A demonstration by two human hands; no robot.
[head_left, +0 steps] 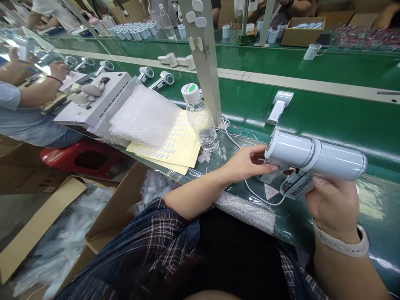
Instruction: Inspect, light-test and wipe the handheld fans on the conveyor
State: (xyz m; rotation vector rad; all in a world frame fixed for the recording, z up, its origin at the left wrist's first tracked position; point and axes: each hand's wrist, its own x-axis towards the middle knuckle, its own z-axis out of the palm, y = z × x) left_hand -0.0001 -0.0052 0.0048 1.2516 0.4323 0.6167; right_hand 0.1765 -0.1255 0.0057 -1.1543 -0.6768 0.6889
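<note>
Two light blue-white handheld fans lie side by side above the near edge of the green bench. My right hand (336, 206), with a watch strap at the wrist, is wrapped round the right fan (339, 160), whose handle reads "Speed FAN". Close by, the left fan (290, 148) has its end between the fingers and thumb of my left hand (251, 164). The barrels of both fans touch or nearly touch. A white cable (262, 200) runs beneath them on the bench, beside a small triangular paper piece (270, 191).
A water bottle (203, 123) stands by the metal post (204, 62). Left of it are yellow sticker sheets (184, 146), bubble wrap (143, 112) and a white box (93, 100). Another fan (279, 106) lies on the green belt (243, 98). A person works at the far left.
</note>
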